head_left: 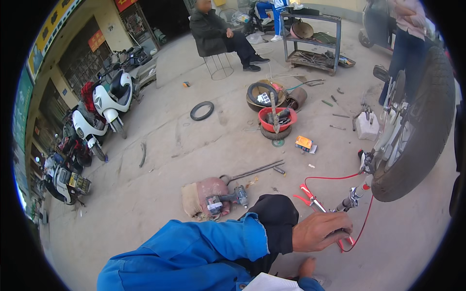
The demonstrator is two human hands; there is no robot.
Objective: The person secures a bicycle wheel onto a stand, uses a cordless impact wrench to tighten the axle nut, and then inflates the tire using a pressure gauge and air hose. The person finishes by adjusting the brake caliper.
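Now hands point(323, 231): left curled, both grips unclear; red cable point(335, 178) looping just beyond

Open-air two-wheeler repair pitch, on concrete paving point(165, 126) before shopfronts point(77, 53) with a yellow signboard point(51, 26). Evidence: parked scooters point(108, 102), left side; one raised wheel point(418, 140) with dark tyre, right; one loose tyre point(192, 113), flat on the ground; one two-tier metal rack point(330, 18), loaded; one red basin point(264, 118) of tools; one cordless power tool point(236, 197) on a cloth bundle point(193, 196).
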